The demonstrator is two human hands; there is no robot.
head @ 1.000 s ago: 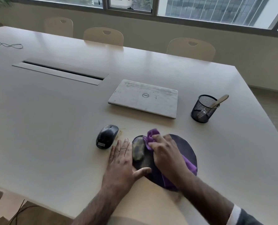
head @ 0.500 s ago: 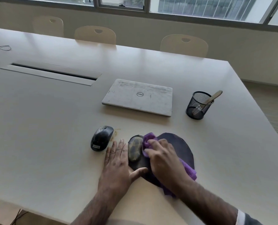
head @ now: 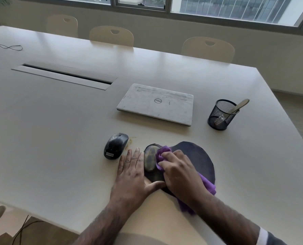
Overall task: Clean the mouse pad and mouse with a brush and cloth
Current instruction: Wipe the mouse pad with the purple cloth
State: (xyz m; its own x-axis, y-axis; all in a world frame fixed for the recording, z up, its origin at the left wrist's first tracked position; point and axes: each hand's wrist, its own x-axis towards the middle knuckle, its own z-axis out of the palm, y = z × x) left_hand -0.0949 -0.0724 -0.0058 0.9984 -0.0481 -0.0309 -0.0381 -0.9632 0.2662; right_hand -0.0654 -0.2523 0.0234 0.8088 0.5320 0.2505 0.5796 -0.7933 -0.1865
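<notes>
While right fingers [head: 173, 155] stay curled round bunched purple cloth [head: 162, 152], wad has slid slightly nearer along gel wrist rest [head: 149, 160] — short scrub stroke, not new step. Right hand [head: 180, 172] covers left part of mouse pad [head: 196, 156]; cloth tail trails off pad's near edge. Left fingers [head: 133, 156] remain straight, flat on worktop [head: 58, 138] just beside rest, thumb pinning pad edge; left hand [head: 131, 172] unmoved. Pad wipe under way, likely mid-task. Mouse [head: 116, 145] sits untouched left of hands — yellowish smear [head: 132, 139] beside it. Handle, likely brush [head: 239, 106], stands in mesh cup [head: 221, 114].
</notes>
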